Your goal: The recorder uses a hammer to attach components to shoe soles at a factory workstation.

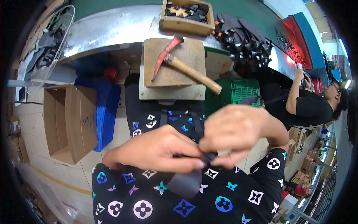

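Note:
In front of my patterned black shirt, both hands meet around a small dark piece with a flat grey flap (pixel 185 183) hanging below it. My left hand (pixel 162 149) is closed, thumb and fingers pinching the piece from the left. On its other side my right hand (pixel 238 130), a little blurred, grips the black end. Fingers cover most of this end, so its exact kind does not show. Beyond my hands a hammer (pixel 186 68) with a red head and wooden handle lies on a worn wooden board (pixel 194 52).
A wooden box (pixel 186 25) of small black parts stands on the metal bench (pixel 112 28). Grey and black pieces (pixel 248 43) are piled to its right. A cardboard box (pixel 71 123), blue crate (pixel 107 112) and green crate (pixel 240 91) stand below. Another person (pixel 311 100) works at right.

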Demonstrator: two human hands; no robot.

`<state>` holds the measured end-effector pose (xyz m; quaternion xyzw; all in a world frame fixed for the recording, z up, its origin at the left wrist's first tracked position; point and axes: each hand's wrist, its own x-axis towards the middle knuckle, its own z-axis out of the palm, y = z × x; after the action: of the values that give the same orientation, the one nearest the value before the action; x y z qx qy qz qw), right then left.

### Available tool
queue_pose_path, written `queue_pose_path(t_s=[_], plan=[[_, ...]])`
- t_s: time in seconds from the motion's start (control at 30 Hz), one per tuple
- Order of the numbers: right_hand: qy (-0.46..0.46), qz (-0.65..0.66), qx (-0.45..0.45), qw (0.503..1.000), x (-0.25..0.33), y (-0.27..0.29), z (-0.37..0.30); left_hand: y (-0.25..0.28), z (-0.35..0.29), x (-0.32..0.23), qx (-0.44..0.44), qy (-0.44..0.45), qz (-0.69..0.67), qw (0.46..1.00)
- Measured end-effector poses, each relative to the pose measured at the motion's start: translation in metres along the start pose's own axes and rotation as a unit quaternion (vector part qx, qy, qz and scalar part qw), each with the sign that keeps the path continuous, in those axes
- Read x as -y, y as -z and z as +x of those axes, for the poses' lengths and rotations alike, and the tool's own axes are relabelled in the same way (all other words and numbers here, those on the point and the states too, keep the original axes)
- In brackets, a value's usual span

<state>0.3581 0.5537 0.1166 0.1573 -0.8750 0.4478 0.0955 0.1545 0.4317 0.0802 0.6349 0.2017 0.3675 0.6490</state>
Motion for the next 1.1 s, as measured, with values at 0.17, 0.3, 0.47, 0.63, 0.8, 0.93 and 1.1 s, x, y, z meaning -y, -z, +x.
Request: queue_pose_path(t_s=[0.17,0.3,0.47,0.63,0.8,0.93,1.1], plan=[[-0.307,-0.250,-0.135,0.908,-0.072,0.024,-0.040,0.014,-0.009,0.020,-0.233,0.093,0.031,0.968],[-0.384,-0.361,-0.328,0.784,-0.142,0.037,-0.075,0.011,-0.012,0.028,-0.307,0.125,-0.027,0.943],[-0.403,-0.407,-0.395,0.719,-0.165,0.054,-0.072,0.012,-0.013,0.031,-0.282,0.119,0.026,0.952],[-0.439,-0.454,-0.319,0.706,-0.214,0.059,-0.070,0.012,-0.008,0.033,-0.278,0.103,0.010,0.955],[-0.478,-0.504,-0.295,0.656,-0.223,0.067,-0.065,0.012,-0.014,0.031,-0.289,0.112,0.009,0.951],[-0.443,-0.512,-0.329,0.658,-0.230,0.072,-0.081,0.012,-0.018,0.032,-0.303,0.118,-0.008,0.946],[-0.334,-0.163,-0.615,0.696,-0.221,0.079,-0.087,0.013,-0.017,0.037,-0.301,0.114,-0.010,0.947]])
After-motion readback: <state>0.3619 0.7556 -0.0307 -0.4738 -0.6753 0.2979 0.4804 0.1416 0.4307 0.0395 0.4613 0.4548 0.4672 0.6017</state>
